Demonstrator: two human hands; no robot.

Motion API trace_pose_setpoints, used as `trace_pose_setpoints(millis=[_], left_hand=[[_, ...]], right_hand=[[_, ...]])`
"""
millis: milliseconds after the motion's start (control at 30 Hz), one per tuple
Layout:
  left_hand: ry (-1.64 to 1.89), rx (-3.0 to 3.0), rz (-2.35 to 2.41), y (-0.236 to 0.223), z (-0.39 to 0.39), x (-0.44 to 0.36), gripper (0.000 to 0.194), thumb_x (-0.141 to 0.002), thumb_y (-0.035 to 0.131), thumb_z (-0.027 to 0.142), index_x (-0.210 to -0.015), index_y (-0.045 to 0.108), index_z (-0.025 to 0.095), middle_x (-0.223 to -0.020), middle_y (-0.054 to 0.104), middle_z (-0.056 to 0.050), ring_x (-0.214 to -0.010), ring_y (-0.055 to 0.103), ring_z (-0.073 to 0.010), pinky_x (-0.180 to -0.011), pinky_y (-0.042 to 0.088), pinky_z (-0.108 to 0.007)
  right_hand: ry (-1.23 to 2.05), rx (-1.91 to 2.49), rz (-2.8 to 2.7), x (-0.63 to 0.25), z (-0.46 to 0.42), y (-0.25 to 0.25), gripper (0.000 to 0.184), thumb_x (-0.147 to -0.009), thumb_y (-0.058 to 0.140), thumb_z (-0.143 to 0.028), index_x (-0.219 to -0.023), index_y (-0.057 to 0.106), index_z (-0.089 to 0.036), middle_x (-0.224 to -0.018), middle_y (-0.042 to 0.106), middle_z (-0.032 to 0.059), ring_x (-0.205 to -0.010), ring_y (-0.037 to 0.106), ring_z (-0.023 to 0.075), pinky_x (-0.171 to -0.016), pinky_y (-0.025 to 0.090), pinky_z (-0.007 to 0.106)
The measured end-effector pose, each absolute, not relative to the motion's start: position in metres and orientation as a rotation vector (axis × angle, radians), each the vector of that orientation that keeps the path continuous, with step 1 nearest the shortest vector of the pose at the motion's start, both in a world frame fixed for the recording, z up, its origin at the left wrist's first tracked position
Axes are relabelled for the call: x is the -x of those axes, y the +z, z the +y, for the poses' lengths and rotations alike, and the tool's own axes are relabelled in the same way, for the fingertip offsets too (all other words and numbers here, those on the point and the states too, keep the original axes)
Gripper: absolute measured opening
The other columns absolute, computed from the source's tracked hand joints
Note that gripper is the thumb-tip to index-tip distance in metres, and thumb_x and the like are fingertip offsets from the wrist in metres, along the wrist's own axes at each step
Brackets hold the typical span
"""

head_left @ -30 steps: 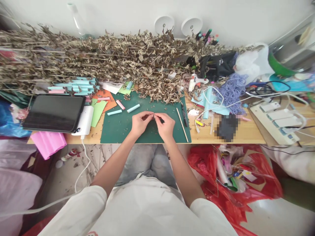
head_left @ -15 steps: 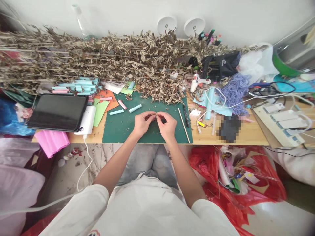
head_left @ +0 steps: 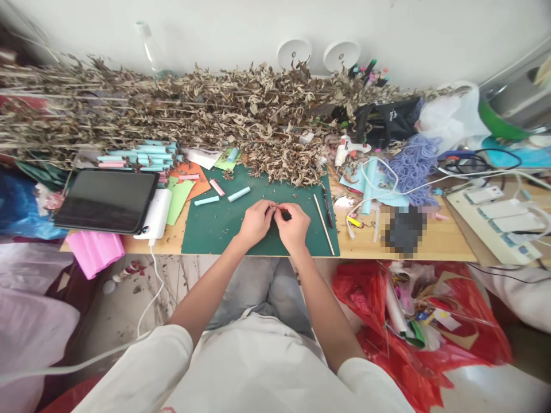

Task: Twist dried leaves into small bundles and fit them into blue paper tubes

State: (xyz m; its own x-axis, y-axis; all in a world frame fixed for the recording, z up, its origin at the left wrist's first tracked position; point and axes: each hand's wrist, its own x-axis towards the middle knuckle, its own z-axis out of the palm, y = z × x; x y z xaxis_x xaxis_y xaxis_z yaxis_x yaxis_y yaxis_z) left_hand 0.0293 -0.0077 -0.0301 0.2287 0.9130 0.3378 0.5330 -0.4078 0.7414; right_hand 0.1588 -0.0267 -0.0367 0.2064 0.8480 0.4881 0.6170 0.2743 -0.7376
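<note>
My left hand [head_left: 256, 222] and my right hand [head_left: 293, 226] meet fingertip to fingertip over the green cutting mat [head_left: 206, 234]. Both are closed in a pinch; whatever lies between the fingertips is too small to make out. Beyond the left hand, a blue paper roll [head_left: 239, 194], a second blue roll [head_left: 206, 201] and a pink roll [head_left: 217, 187] lie on the mat. A thin wooden stick [head_left: 323, 225] and a black pen [head_left: 328, 207] rest to the right of my right hand. Dry leaf crumbs are scattered over the mat.
Dried leafy stalks [head_left: 181, 109] cover the table's back. At left are a black tablet [head_left: 105, 201], a white power bank [head_left: 155, 215] and stacked rolls [head_left: 150, 155]. To the right lie a glue gun [head_left: 350, 149], purple yarn [head_left: 415, 163] and a power strip [head_left: 495, 221]. A red bag [head_left: 357, 292] sits below.
The left hand's fingers have drawn in closer to the right hand's, and their pinch has tightened. The whole view has shifted slightly, with the table appearing a little lower.
</note>
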Motion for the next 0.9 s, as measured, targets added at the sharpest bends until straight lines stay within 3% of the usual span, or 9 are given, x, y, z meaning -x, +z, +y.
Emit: trace_pose_setpoints(millis=[300, 567, 733, 900], left_hand=[[1.052, -2.112, 1.404, -0.029, -0.011, -0.029, 0.015, -0.093, 0.051, 0.012, -0.093, 0.065, 0.017, -0.093, 0.071, -0.007, -0.087, 0.067, -0.0189, -0.081, 0.054, -0.031], [1.199, -1.904, 1.327, -0.024, -0.007, -0.028, 0.016, -0.095, 0.058, 0.022, -0.097, 0.073, 0.018, -0.094, 0.075, -0.007, -0.088, 0.07, -0.0182, -0.083, 0.055, -0.03], [1.189, -1.794, 1.337, -0.028, -0.007, -0.026, 0.018, -0.092, 0.062, 0.024, -0.103, 0.075, 0.02, -0.099, 0.077, -0.007, -0.087, 0.071, -0.0182, -0.084, 0.057, -0.031], [1.208, -1.662, 1.294, -0.032, -0.007, -0.026, 0.017, -0.091, 0.064, 0.024, -0.103, 0.076, 0.021, -0.093, 0.077, -0.004, -0.082, 0.072, -0.017, -0.081, 0.057, -0.029]], right_hand=[[0.315, 1.52, -1.365, -0.162, -0.024, -0.041, 0.008, -0.08, 0.061, -0.019, -0.08, 0.069, -0.021, -0.078, 0.073, 0.0039, -0.074, 0.067, 0.0191, -0.074, 0.055, 0.033], [0.334, 1.492, -1.443, -0.162, -0.025, -0.038, 0.007, -0.086, 0.06, -0.022, -0.085, 0.067, -0.022, -0.082, 0.072, 0.0044, -0.078, 0.066, 0.0201, -0.079, 0.054, 0.035], [0.335, 1.452, -1.52, -0.163, -0.026, -0.031, 0.017, -0.082, 0.06, -0.015, -0.096, 0.067, -0.021, -0.097, 0.071, 0.008, -0.093, 0.064, 0.023, -0.086, 0.054, 0.039], [0.353, 1.341, -1.564, -0.164, -0.026, -0.03, 0.021, -0.091, 0.058, -0.022, -0.108, 0.07, -0.024, -0.107, 0.074, 0.0077, -0.102, 0.066, 0.0214, -0.093, 0.056, 0.039]])
